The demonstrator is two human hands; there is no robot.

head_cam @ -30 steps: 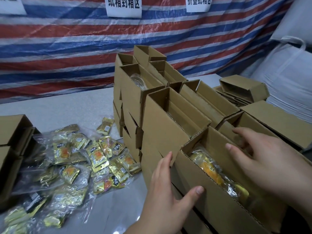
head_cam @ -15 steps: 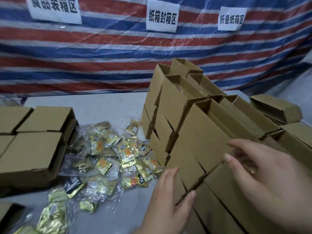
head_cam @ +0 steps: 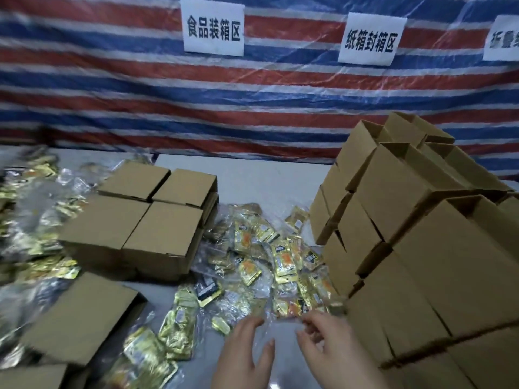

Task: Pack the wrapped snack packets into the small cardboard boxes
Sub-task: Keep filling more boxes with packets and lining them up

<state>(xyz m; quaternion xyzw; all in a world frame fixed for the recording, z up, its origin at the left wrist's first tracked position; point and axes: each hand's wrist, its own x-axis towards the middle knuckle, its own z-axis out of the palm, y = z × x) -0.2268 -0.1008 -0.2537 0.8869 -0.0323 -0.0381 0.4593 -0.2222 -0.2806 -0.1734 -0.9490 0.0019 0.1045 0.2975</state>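
Down at the bottom edge, both hands are out over the grey table point(head_cam: 247, 175), side by side with a gap between them. The left hand point(head_cam: 243, 357) has its fingers stretched forward and loosely spread, holding nothing. The right hand point(head_cam: 334, 352) is beside it, fingers gently curved with the tips at the near edge of a clear plastic bag point(head_cam: 269, 310); whether they actually pinch the plastic cannot be told, the frame is blurred there.

Just beyond the fingertips lies the heap of gold snack packets point(head_cam: 269, 259), many in clear bags, spread across the middle of the table. More gold packets point(head_cam: 31, 220) are strewn along the far left.

To the right, touching the heap's edge, rises the stack of open cardboard boxes point(head_cam: 415, 237), openings turned up and to the right, their contents out of sight. To the left sits a flat closed box point(head_cam: 81, 315), and behind it a block of four closed boxes point(head_cam: 146, 214).

At the back hangs a red, white and blue striped tarp point(head_cam: 140, 94) with white paper signs point(head_cam: 214, 26) printed in Chinese characters.
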